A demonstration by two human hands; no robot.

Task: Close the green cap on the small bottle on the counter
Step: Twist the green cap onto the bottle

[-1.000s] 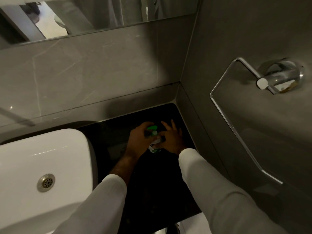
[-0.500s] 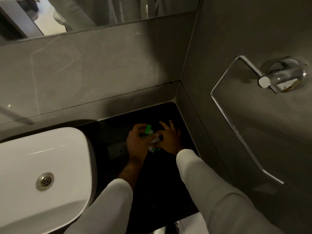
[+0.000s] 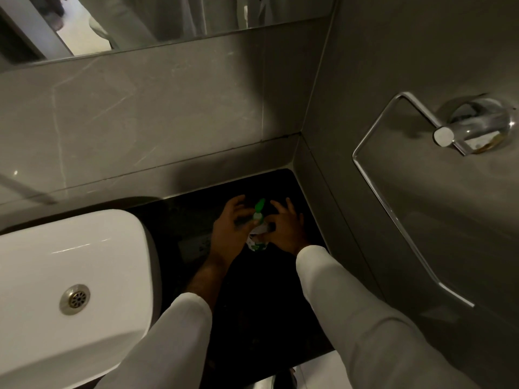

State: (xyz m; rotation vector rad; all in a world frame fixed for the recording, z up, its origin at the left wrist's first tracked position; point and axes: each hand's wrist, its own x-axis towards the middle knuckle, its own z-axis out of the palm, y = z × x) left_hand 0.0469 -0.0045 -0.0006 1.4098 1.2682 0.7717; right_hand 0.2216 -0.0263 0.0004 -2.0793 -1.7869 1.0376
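A small white bottle (image 3: 257,239) with green label marks stands on the black counter (image 3: 252,290) near the corner of the grey walls. Its green flip cap (image 3: 259,205) is hinged open and points up and away. My left hand (image 3: 229,234) is on the bottle's left side, thumb near the neck, fingers spread. My right hand (image 3: 286,227) grips the bottle's right side with the thumb on the body and the other fingers raised. Much of the bottle is hidden between the two hands.
A white basin (image 3: 70,276) with a metal drain (image 3: 74,299) fills the left. A chrome towel ring (image 3: 393,209) hangs on the right wall. A mirror (image 3: 140,21) runs along the top. Both sleeves are white.
The green cap has swung from lying over the bottle's top to standing open and upright. Both hands stayed at the bottle, with the left fingers spreading away from the cap.
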